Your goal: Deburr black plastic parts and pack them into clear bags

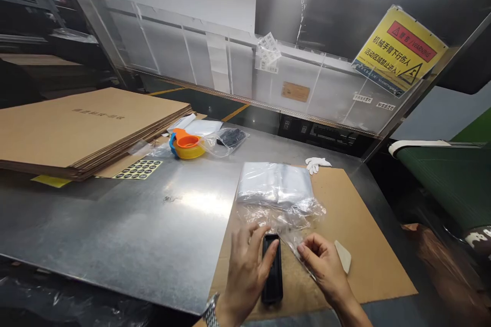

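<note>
Clear plastic film point(292, 239) is pinched between the thumb and forefinger of the right hand point(324, 265). The left hand point(243, 272) has its thumb and fingers apart over the upper end of a black oblong case point(273, 283); whether it touches the case, I cannot tell. That case lies on a cardboard sheet point(372, 250), between the hands. Just beyond sits a pile of clear plastic bags point(274, 184), with a white glove point(317, 163) near its far right corner. A pale flat piece point(342, 257) lies just beside the right hand.
</note>
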Demonstrator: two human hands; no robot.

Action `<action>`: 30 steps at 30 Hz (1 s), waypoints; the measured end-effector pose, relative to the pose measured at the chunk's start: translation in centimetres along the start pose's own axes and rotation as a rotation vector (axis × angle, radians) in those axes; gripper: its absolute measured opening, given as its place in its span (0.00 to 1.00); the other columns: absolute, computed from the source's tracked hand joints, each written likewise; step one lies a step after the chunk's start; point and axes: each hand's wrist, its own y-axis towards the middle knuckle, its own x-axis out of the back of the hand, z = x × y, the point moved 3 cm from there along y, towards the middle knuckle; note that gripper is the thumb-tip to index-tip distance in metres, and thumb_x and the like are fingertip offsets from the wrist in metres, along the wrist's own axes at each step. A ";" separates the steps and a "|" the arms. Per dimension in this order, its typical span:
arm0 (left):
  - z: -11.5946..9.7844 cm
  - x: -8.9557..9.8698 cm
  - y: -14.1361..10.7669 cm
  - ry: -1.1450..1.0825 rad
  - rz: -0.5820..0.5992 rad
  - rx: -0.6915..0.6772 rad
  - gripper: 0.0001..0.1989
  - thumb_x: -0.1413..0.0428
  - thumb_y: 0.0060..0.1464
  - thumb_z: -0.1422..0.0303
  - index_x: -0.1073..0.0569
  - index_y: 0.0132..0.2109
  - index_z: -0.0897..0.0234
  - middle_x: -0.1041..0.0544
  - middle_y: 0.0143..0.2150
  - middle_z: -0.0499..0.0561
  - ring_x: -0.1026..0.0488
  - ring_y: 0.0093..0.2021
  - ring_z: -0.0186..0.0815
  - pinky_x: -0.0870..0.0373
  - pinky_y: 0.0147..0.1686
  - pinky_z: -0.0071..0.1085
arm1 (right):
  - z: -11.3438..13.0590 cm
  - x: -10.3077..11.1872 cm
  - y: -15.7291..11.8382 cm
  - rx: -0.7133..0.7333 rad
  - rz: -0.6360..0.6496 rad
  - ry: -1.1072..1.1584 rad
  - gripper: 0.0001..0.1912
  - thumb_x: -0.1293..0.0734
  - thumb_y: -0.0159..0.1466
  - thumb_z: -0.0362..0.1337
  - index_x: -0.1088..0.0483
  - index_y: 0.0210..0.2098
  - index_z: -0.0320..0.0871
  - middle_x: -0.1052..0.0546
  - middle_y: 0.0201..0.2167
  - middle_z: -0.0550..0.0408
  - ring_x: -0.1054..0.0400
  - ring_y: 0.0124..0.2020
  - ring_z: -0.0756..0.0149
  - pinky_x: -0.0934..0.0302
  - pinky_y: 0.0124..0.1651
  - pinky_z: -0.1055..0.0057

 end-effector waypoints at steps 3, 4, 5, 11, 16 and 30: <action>-0.5 -1.3 -1.4 -0.370 0.289 0.135 0.10 0.46 0.53 0.60 0.29 0.36 0.63 0.31 0.30 0.50 0.34 0.31 0.35 0.37 0.32 0.30 | 0.9 -1.3 -0.2 0.041 0.006 -0.061 0.18 0.30 0.54 0.47 0.35 0.21 0.40 0.37 0.18 0.62 0.46 0.23 0.74 0.52 0.26 0.75; -0.6 -1.8 -1.7 -0.520 0.358 0.197 0.11 0.44 0.51 0.59 0.30 0.35 0.63 0.32 0.28 0.48 0.35 0.29 0.33 0.37 0.31 0.29 | 1.1 -1.8 -0.3 0.042 0.034 -0.058 0.18 0.30 0.54 0.47 0.35 0.21 0.40 0.37 0.18 0.62 0.46 0.23 0.74 0.52 0.26 0.75; -0.6 -2.2 -2.0 -0.659 0.388 0.259 0.13 0.42 0.49 0.59 0.31 0.34 0.64 0.33 0.28 0.47 0.35 0.28 0.32 0.38 0.29 0.27 | 1.2 -2.4 -0.3 0.036 0.072 -0.042 0.18 0.31 0.54 0.48 0.35 0.22 0.40 0.37 0.19 0.61 0.46 0.23 0.74 0.52 0.26 0.75; 1.8 -2.7 -2.6 -0.917 0.155 0.529 0.17 0.40 0.47 0.58 0.37 0.26 0.65 0.35 0.20 0.43 0.39 0.21 0.26 0.41 0.22 0.23 | 1.3 -3.3 -0.3 -0.029 0.228 0.084 0.20 0.34 0.57 0.52 0.33 0.30 0.39 0.35 0.22 0.59 0.44 0.23 0.74 0.49 0.26 0.75; 2.4 -1.8 -3.4 -0.941 0.071 0.587 0.17 0.42 0.48 0.55 0.35 0.30 0.65 0.32 0.23 0.45 0.36 0.23 0.27 0.41 0.21 0.22 | 1.1 -3.7 -0.1 0.018 0.179 0.052 0.17 0.32 0.56 0.49 0.33 0.30 0.40 0.36 0.23 0.61 0.43 0.24 0.74 0.49 0.28 0.76; 4.2 -0.3 -4.4 -0.911 -0.136 0.632 0.16 0.41 0.47 0.57 0.35 0.35 0.64 0.32 0.24 0.44 0.36 0.24 0.27 0.40 0.25 0.23 | -0.4 -5.6 0.1 0.074 0.113 -0.096 0.16 0.38 0.61 0.49 0.31 0.33 0.41 0.32 0.23 0.58 0.40 0.25 0.70 0.46 0.28 0.73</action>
